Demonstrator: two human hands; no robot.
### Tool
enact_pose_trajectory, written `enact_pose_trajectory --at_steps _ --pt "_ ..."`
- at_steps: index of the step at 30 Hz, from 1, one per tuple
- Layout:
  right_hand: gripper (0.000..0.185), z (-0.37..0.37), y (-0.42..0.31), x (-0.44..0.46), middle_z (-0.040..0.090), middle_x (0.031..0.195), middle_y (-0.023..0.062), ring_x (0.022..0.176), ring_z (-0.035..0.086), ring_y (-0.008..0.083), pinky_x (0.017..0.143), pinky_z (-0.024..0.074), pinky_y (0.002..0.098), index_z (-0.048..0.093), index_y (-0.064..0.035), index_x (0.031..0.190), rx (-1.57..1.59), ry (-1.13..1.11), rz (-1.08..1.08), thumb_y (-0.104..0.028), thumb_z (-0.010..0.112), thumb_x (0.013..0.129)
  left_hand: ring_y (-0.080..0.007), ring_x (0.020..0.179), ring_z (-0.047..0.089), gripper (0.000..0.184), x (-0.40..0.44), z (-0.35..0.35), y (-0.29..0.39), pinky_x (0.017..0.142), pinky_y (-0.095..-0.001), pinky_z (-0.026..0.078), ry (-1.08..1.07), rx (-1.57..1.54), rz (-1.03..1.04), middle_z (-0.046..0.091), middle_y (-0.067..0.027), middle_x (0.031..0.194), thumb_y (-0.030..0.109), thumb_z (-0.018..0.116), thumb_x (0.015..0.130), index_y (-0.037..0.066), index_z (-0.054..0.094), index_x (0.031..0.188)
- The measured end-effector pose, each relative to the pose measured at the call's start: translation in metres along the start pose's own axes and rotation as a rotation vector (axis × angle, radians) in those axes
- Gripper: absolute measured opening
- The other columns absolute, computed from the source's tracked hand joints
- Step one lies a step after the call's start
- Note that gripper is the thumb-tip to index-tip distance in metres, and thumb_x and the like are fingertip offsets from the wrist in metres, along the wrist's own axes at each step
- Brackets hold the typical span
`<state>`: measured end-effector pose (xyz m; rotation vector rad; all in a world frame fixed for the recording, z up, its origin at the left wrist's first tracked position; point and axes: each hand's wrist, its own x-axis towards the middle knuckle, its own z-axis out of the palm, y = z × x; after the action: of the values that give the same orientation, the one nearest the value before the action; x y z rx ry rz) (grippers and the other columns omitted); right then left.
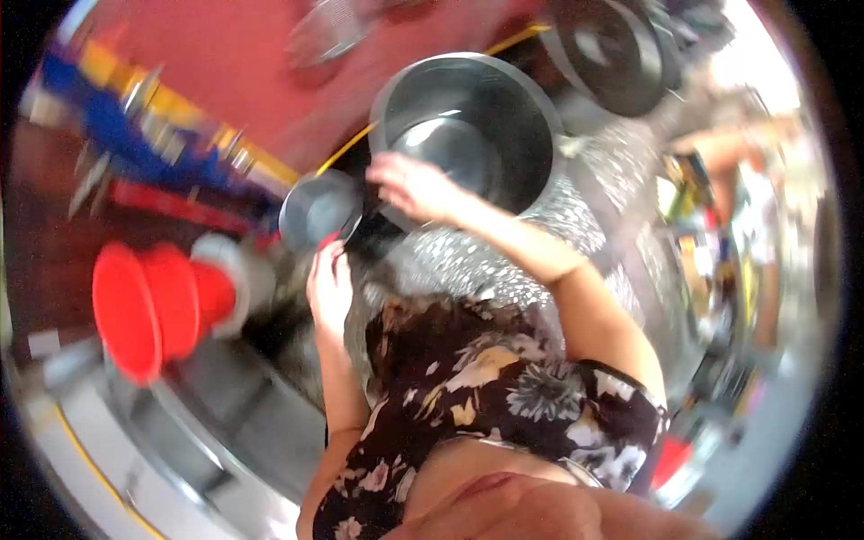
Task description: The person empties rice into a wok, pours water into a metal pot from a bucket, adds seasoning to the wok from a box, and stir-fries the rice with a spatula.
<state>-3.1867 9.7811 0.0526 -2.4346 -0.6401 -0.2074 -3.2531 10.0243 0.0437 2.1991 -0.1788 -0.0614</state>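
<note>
At the left, my left hand (330, 283) is closed at the near rim of a small round metal pan (317, 214). A bit of red (331, 239), perhaps its handle, shows at my fingertips. My right hand (414, 186) is stretched out, blurred by motion, with its fingers apart and nothing visible in them. It hovers at the near left side of a large deep metal pot (531, 135), between that pot and the pan. The inside of the large pot looks dark and shiny; its contents are too blurred to tell.
Stacked red buckets (135, 310) stand at the left beside a pale container (243, 279). A metal basin (243, 405) lies below them. Another dark round pot (616, 58) is at the top right. A red surface (216, 63) with a yellow edge spans the upper left. Blurred clutter (711, 225) fills the right.
</note>
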Motion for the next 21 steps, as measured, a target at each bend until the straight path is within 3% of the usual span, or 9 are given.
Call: enact_pose_trajectory --at_steps 1,5,7,11,15,17,21 --pt "0.034 -0.032 0.0 -0.046 0.05 0.122 0.017 0.107 0.054 0.0345 0.085 0.0499 0.041 0.052 -0.0086 0.116 0.046 -0.01 0.171 -0.018 0.059 0.083 -0.0264 0.092 0.062 0.021 0.012 0.026 0.027 0.082 -0.0342 0.048 -0.037 -0.051 0.045 0.062 -0.0149 0.101 0.009 0.052 0.088 0.003 0.057 0.107" --pt "0.031 -0.111 0.015 -0.233 0.058 0.104 0.015 0.095 0.058 0.0312 0.083 0.0489 0.0377 0.054 -0.0064 0.113 -0.02 0.26 0.463 -0.018 0.057 0.084 -0.0246 0.092 0.062 0.021 0.024 0.155 0.169 0.081 -0.0325 0.048 -0.242 -0.207 0.308 0.063 -0.0145 0.1 0.007 0.052 0.087 0.002 0.059 0.107" --pt "0.033 -0.15 0.017 -0.312 0.059 0.105 0.0137 0.097 0.059 0.0301 0.084 0.0478 0.038 0.054 -0.0075 0.116 -0.045 0.264 0.651 -0.02 0.055 0.085 -0.0252 0.091 0.062 0.023 0.006 0.234 0.242 0.081 -0.0327 0.049 -0.357 -0.248 0.586 0.062 -0.0143 0.1 0.009 0.056 0.085 0.002 0.059 0.107" --pt "0.026 -0.235 0.013 -0.43 0.061 0.096 0.0146 0.089 0.06 0.0328 0.077 0.049 0.0405 0.057 -0.0066 0.106 -0.144 0.548 0.747 -0.018 0.057 0.082 -0.0317 0.087 0.061 0.021 -0.066 0.362 0.384 0.076 -0.0365 0.049 -0.606 -0.38 1.01 0.062 -0.0157 0.096 0.006 0.057 0.082 0.002 0.059 0.102" --pt "0.016 -0.287 0.03 -0.522 0.06 0.085 0.0157 0.08 0.06 0.0347 0.07 0.0485 0.0429 0.056 -0.0042 0.092 -0.148 0.823 0.813 -0.014 0.056 0.079 -0.0315 0.086 0.062 0.02 -0.129 0.445 0.472 0.074 -0.0361 0.05 -0.828 -0.397 1.166 0.063 -0.0151 0.094 0.006 0.056 0.082 0.002 0.059 0.101" --pt "0.014 -0.308 0.048 -0.558 0.06 0.084 0.0154 0.08 0.06 0.0346 0.069 0.0485 0.043 0.056 -0.0034 0.089 -0.172 0.863 0.867 -0.014 0.056 0.079 -0.0254 0.086 0.063 0.022 -0.141 0.49 0.499 0.074 -0.0321 0.05 -0.885 -0.357 1.244 0.063 -0.0132 0.094 0.006 0.056 0.084 0.002 0.058 0.105" --pt "0.016 -0.352 0.097 -0.616 0.061 0.086 0.0159 0.081 0.06 0.0343 0.072 0.0488 0.0421 0.059 -0.0035 0.091 -0.142 0.823 0.929 -0.015 0.055 0.081 -0.0265 0.084 0.063 0.023 -0.137 0.577 0.542 0.073 -0.0322 0.05 -1.024 -0.247 1.249 0.062 -0.0128 0.095 0.009 0.058 0.083 0.003 0.058 0.106"
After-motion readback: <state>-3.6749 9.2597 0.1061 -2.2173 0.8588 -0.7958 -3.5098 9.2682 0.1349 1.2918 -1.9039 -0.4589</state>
